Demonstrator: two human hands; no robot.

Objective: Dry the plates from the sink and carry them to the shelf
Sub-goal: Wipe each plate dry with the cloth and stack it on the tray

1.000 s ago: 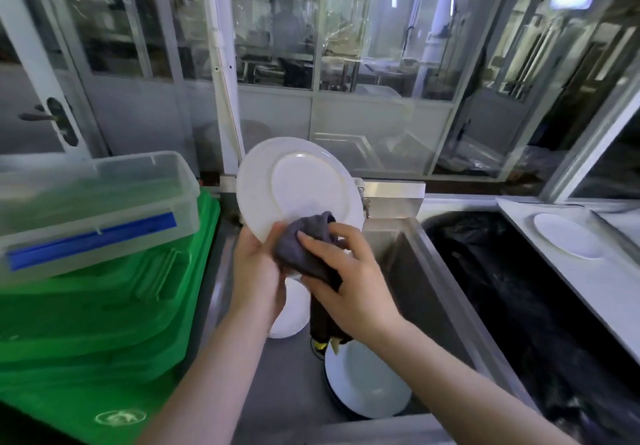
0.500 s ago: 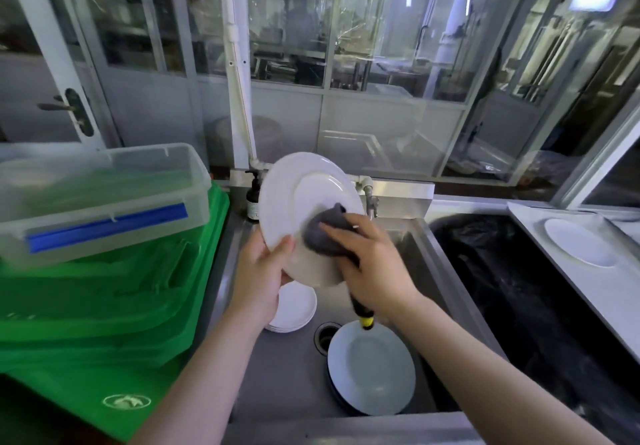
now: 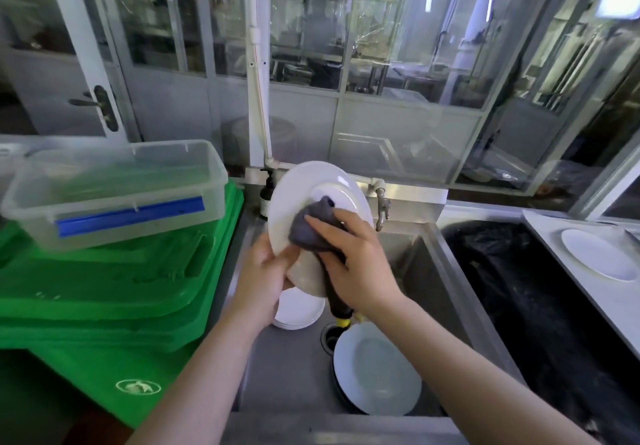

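Left hand [image 3: 263,278] holds plate [image 3: 304,195] upright, face rightward; right hand [image 3: 353,261] presses cloth [image 3: 311,228].

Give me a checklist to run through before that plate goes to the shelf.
1. Left hand grips the plate at its lower edge: ok.
2. Right hand presses the grey cloth on the plate: ok.
3. Plate fully dry: cannot tell.
4. Plate held clear of the tap: ok.
5. Sink emptied of plates: not ok, plates and a small stack remain.
6. Shelf has room: cannot tell.
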